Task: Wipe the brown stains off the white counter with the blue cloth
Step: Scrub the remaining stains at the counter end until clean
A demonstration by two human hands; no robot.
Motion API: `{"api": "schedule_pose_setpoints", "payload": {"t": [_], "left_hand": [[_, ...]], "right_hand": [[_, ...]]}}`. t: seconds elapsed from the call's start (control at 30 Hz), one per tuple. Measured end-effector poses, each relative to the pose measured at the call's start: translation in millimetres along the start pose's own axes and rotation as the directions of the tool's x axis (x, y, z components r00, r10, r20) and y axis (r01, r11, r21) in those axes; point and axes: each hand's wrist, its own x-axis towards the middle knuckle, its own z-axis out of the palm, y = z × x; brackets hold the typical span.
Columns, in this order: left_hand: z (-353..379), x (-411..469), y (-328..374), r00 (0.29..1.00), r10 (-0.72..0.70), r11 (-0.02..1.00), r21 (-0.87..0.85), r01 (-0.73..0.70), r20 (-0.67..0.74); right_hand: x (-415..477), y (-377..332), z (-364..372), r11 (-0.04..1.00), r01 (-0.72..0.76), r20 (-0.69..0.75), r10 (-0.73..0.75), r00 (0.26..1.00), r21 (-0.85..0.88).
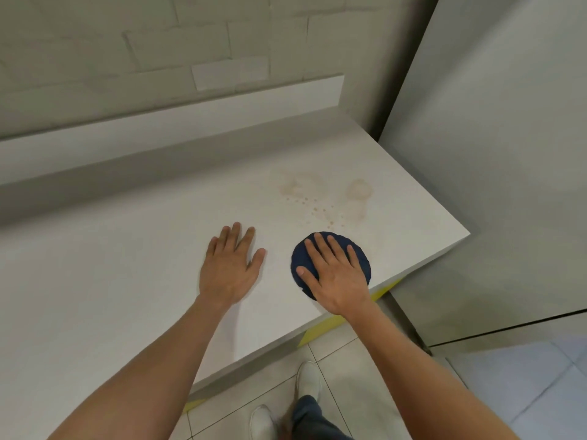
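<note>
We pressed our right hand [336, 274] flat, fingers spread, on the blue cloth [300, 254] near the front edge of the white counter [111, 265]. Our left hand [228, 265] lay open and empty on the surface just beside it. The brown stains [320, 198] lay ahead of the cloth toward the wall, their nearest specks just past its far rim, so we judged the right hand nearer and a forward push due.
</note>
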Motion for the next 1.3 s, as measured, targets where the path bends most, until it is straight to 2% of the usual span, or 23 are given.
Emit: {"api": "schedule_pose_setpoints", "payload": {"t": [0.2, 0.37, 0.5, 0.67, 0.8, 0.9, 1.0, 1.1, 1.17, 1.3], "left_hand": [[3.0, 1.4, 1.0, 1.000, -0.010, 1.000, 0.020, 0.010, -0.025], [2.7, 2.0, 1.9, 0.999, -0.020, 1.000, 0.012, 0.020, -0.034], [3.5, 1.9, 1.9, 0.998, -0.019, 1.000, 0.011, 0.020, -0.052], [4.3, 1.2, 0.9, 0.998, -0.030, 1.000, -0.005, 0.029, -0.057], [5.6, 0.2, 1.8, 0.998, -0.042, 0.999, 0.003, 0.043, -0.054], [5.0, 0.0, 1.9, 0.998, -0.046, 0.999, 0.001, 0.046, -0.048], [4.1, -0.3, 3.1, 0.998, -0.050, 0.999, -0.002, 0.050, -0.047], [3.8, 0.1, 3.0, 0.998, -0.049, 0.999, -0.005, 0.049, -0.046], [3.5, 0.1, 2.1, 0.998, -0.053, 0.999, -0.011, 0.053, -0.046], [2.3, -1.3, 2.2, 0.997, -0.059, 0.998, -0.028, 0.057, -0.044]], "right_hand": [[23.2, -9.1, -2.8, 0.995, -0.097, -0.019, 0.097, 0.995, 0.003], [13.2, -18.9, 0.6, 1.000, -0.017, 0.002, 0.017, 1.000, 0.012], [-14.4, 9.5, 3.3, 0.999, 0.023, -0.016, -0.022, 1.000, 0.044], [2.7, 54.1, -10.6, 0.998, -0.059, 0.016, 0.058, 0.998, 0.016], [33.3, 46.2, -14.9, 0.995, -0.101, 0.005, 0.101, 0.995, -0.005], [44.0, 25.5, -14.8, 0.998, -0.057, 0.041, 0.057, 0.998, 0.001], [32.2, 13.1, -13.0, 0.998, 0.057, 0.063, -0.058, 0.996, 0.020], [9.9, 24.2, -9.1, 0.989, 0.143, 0.070, -0.146, 0.987, 0.040], [3.6, 45.4, -9.5, 0.988, 0.146, 0.060, -0.148, 0.987, 0.042], [24.8, 84.5, -19.1, 0.999, 0.036, 0.065, -0.036, 0.997, 0.012]]}}
